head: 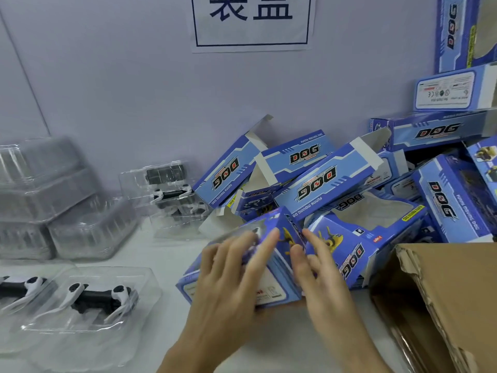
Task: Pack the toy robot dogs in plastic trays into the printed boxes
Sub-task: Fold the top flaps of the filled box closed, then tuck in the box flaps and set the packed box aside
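Note:
A blue printed box (274, 267) lies on the white table in front of me. My left hand (231, 278) grips it from the left, fingers spread over its window side. My right hand (317, 267) presses on its right end with straight fingers. At the lower left a black and white toy robot dog (99, 298) lies in a clear plastic tray (88, 316), and part of a second dog (18, 288) shows at the frame edge. Another trayed dog (172, 196) stands further back by the wall.
A heap of open blue DOG boxes (330, 181) fills the right half, stacked up the wall. A brown cardboard carton (441, 300) stands open at the lower right. Stacks of clear trays (53, 200) sit at the far left. A paper sign (251, 21) hangs on the wall.

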The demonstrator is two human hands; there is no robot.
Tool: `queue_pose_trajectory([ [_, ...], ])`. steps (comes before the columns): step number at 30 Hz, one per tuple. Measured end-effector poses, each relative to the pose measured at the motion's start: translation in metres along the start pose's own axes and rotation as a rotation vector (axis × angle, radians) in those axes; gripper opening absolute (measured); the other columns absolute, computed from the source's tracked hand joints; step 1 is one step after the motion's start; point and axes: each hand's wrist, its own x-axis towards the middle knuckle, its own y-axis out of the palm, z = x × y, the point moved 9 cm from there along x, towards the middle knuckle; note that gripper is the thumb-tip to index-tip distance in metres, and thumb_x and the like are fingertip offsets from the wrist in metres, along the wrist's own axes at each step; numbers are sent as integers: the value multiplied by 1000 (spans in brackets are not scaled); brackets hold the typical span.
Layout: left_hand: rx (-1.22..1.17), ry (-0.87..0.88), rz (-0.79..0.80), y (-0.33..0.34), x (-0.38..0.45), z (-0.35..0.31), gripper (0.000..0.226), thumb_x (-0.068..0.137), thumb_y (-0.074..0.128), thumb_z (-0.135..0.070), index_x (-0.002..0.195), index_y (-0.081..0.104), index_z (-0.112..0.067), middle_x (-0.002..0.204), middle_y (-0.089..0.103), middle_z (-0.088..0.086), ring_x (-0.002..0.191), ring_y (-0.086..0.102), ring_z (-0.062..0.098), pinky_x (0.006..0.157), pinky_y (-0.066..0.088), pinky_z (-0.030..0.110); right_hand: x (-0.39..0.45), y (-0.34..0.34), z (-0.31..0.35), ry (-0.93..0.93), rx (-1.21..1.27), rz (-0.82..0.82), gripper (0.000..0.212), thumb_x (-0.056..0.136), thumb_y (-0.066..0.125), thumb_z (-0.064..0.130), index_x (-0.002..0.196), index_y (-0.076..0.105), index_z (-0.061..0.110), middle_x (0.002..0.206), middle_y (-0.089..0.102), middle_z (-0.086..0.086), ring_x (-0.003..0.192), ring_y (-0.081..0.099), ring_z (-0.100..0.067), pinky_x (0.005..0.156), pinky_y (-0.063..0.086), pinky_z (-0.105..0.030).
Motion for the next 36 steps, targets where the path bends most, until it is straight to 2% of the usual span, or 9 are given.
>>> queue_pose_trajectory([
  [5,131,173,52,11,-2,-37,97,86,79,-54,158,36,-6,135,66,8,117,66,30,93,50,45,4,-4,-9,210,146,53,64,63,64,65,123,60,44,102,75,32,98,69,12,90,52,-12],
  [8,-133,109,109,4,3,-38,81,95,63,-60,156,43,-9,139,66,0,120,65,23,94,53,38,5,-21,-14,283,160,10,78,52,78,58,126,61,42,110,78,11,109,73,-12,105,53,-42],
  [12,-346,-258,-113,-31,14,19,44,102,58,-40,139,59,-15,134,64,-5,124,62,13,100,49,27,9,-30,-17,265,276,-59,63,63,80,47,123,64,50,119,76,10,111,73,-21,100,56,-47],
  [15,-531,-765,-97,-27,2,82,61,89,62,-59,144,54,-34,144,58,-9,136,53,10,111,41,34,9,-31,-15,215,451,-71,50,64,83,37,110,70,51,108,78,15,97,78,-18,75,63,-36],
  [19,-1350,-959,135,12,-9,76,70,83,74,-49,148,50,-46,148,62,-8,130,63,7,98,54,25,2,-25,-5,143,448,-13,62,73,84,43,128,62,62,139,65,18,133,60,-15,116,42,-51],
  [22,-1326,-912,164,17,-11,76,72,87,71,-43,154,45,-37,147,62,-7,133,61,9,96,52,16,-1,-26,3,144,315,5,57,72,86,47,117,62,72,145,58,21,137,55,-13,119,39,-51],
  [26,-1220,-1014,208,20,-22,76,66,87,73,-42,148,53,-30,137,69,-10,125,64,1,95,52,14,-1,-34,32,17,18,82,75,85,71,55,147,30,66,131,62,34,126,57,9,116,42,-37],
  [30,-1519,-867,173,14,-10,61,36,108,36,8,139,48,22,96,67,20,62,66,-6,65,49,9,-17,-52,52,27,-138,261,93,83,83,44,144,20,75,120,72,-2,119,66,-23,102,56,-38],
  [36,-1276,-1101,62,21,2,64,56,111,12,-25,153,43,-7,135,54,26,112,51,35,55,56,29,-44,-120,69,-52,240,-148,86,40,104,46,110,59,69,111,79,-1,101,77,-27,72,65,-49],
])
